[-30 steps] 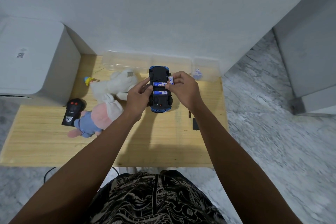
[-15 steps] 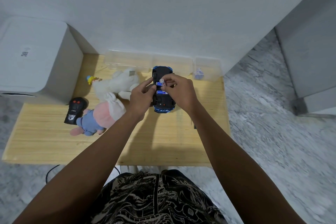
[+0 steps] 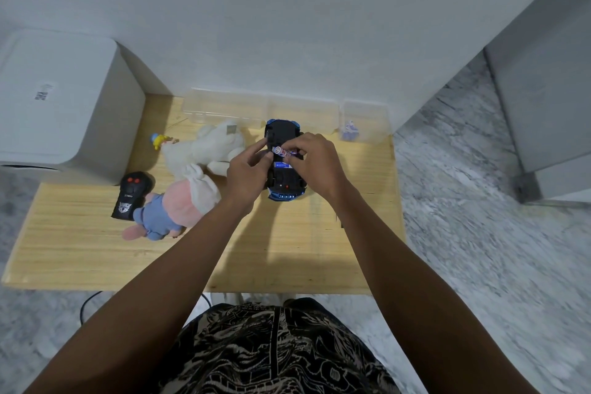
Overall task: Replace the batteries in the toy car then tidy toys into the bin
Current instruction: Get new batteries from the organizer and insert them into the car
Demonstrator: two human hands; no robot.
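A blue and black toy car (image 3: 285,187) lies upside down on the wooden table (image 3: 96,249), its battery bay facing up with one battery (image 3: 281,165) seated in it. My right hand (image 3: 315,166) pinches a second battery (image 3: 282,151) just above the bay. My left hand (image 3: 248,174) rests against the car's left side, fingertips at the battery's end. A clear plastic bin (image 3: 224,107) stands against the wall behind the car.
A white plush (image 3: 204,150), a pink and blue plush (image 3: 172,208), a black remote control (image 3: 131,193) and a small yellow and blue toy (image 3: 159,139) lie left of the car. A small clear container (image 3: 363,125) sits at the back right. A white box (image 3: 60,105) stands at far left.
My right hand has brought the loose battery from the car's right side to over the battery bay, turned across it. My left fingers have closed in on it.
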